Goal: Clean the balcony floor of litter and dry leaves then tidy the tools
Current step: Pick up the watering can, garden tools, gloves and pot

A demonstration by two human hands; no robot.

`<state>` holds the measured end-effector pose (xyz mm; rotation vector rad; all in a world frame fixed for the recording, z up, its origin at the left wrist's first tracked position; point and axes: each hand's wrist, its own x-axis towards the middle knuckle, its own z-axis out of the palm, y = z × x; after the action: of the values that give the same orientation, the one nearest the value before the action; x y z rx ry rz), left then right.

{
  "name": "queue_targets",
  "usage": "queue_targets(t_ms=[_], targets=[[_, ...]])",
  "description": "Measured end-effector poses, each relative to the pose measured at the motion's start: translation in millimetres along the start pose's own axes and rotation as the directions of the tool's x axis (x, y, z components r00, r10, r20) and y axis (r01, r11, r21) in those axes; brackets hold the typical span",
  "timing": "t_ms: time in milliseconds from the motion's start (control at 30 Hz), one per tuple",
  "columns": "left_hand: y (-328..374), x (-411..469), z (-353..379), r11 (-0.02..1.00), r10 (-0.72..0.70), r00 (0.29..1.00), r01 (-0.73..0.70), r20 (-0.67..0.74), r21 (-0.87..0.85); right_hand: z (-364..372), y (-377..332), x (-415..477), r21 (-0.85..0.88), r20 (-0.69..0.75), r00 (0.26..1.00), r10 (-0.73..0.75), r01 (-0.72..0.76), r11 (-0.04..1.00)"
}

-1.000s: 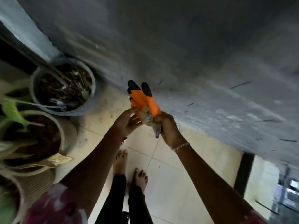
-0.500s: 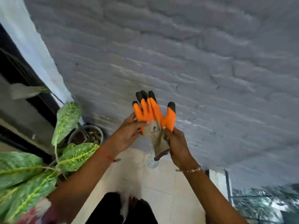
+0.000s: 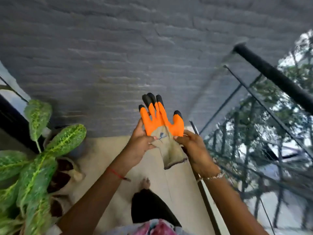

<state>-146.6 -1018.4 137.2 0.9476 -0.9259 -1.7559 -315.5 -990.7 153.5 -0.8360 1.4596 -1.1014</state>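
Glove [image 3: 160, 122], orange with black tips, pinched at its beige cuff by both hands' fingers [image 3: 153, 138].

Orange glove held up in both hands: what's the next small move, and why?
Probably spread the cuff open and slide one hand in. The left hand and right hand pinch the orange glove by its beige part, tips up, cuff hanging down.

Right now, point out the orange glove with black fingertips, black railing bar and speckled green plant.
Orange glove with black fingertips [image 3: 160, 122]: head view, orange palm.
Black railing bar [image 3: 277, 78]: head view, middle.
Speckled green plant [image 3: 66, 138]: head view, broad leaf.
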Motion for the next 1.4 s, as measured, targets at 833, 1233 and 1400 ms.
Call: queue_targets(t_ms=[833, 1233, 1400], targets=[[-286, -447, 267, 0.948, -0.279, 0.844, 0.167, 0.459, 0.27, -251, 237, -581, 0.135, -0.658, 0.743, 0.122, -0.043, 0.99], [-370, -645, 297, 0.833, -0.541, 0.623, 0.308, 0.564, 0.459, -264, 345, -793, 0.298, -0.768, 0.591, 0.247, -0.011, 0.954], [-387, -716, 274, 0.795, -0.597, 0.615, 0.364, 0.515, 0.486, -243, 393, -856, 0.26, -0.783, 0.567, 0.254, -0.072, 0.963]])
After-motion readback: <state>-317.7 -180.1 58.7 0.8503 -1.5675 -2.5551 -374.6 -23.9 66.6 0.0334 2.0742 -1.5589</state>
